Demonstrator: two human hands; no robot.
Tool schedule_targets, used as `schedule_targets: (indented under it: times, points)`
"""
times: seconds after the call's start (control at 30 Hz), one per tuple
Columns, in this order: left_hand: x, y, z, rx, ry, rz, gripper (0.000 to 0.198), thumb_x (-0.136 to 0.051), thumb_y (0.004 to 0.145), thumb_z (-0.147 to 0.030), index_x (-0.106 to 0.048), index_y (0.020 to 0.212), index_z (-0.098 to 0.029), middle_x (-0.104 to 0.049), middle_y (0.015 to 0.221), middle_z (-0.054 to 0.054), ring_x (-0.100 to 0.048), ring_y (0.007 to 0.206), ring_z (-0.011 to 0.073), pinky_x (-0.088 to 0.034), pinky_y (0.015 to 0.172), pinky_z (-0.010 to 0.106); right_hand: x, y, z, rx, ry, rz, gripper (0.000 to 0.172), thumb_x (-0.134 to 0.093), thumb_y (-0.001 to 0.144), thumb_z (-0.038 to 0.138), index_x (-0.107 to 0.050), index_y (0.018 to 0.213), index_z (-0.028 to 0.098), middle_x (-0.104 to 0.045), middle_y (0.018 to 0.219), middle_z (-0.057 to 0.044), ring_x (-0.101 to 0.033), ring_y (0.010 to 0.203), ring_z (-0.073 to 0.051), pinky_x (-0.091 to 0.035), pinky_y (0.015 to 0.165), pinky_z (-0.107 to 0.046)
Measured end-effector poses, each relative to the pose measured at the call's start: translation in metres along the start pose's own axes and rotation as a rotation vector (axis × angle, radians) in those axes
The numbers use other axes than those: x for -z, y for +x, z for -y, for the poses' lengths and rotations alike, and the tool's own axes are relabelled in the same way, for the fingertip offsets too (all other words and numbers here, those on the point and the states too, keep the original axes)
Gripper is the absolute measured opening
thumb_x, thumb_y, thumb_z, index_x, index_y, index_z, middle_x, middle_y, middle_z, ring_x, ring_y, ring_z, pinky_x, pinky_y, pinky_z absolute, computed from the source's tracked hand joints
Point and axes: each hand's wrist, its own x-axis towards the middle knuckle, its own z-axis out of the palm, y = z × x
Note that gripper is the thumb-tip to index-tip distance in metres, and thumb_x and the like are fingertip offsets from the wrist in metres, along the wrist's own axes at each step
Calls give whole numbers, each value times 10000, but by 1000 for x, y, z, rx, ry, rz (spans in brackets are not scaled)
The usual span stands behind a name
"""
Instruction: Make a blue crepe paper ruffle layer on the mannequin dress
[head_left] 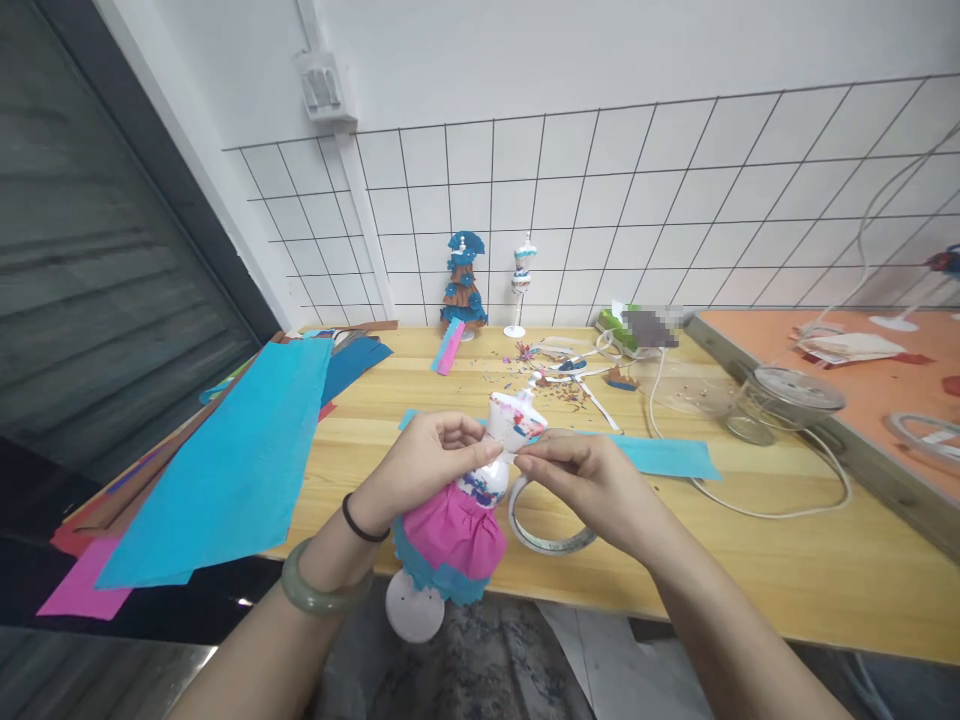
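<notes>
Head view: a turquoise sheet (225, 470) is lying left of the mannequin (514, 424). The left hand (431, 452) is gripping its waist with curled fingers, holding it tilted at the table (810, 550) front. Right of it, a tape roll (555, 548) is showing beside the right hand (596, 482), whose thumb and forefinger are nearly meeting; I cannot tell what they're holding.

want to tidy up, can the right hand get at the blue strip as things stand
Probably yes: the blue strip lies just beyond the right hand, its right end free of both hands, though those right fingertips are busy at the dress form's waist.
</notes>
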Motion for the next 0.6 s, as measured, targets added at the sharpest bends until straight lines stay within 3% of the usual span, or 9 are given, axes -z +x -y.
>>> schedule_targets:
  times: [0.33, 0.6]
  points:
    - [2, 2, 5, 48, -139, 41, 294, -786, 655, -353, -666, 772, -112, -653, 741, 26, -567, 653, 99, -438, 609, 215, -2, -2, 3, -99, 52, 12, 317, -597, 817, 454, -723, 743, 172, -684, 746, -33, -589, 699, -172, -451, 629, -279]
    - [10, 5, 14, 72, -170, 124, 301, -786, 659, -374, -666, 773, -123, -647, 712, 22, -553, 614, 97, -422, 579, 207, 2, -1, 9, -20, 71, 109, 301, -570, 847, 399, -731, 707, 186, -640, 681, -7, -541, 677, -156, -425, 616, -272]
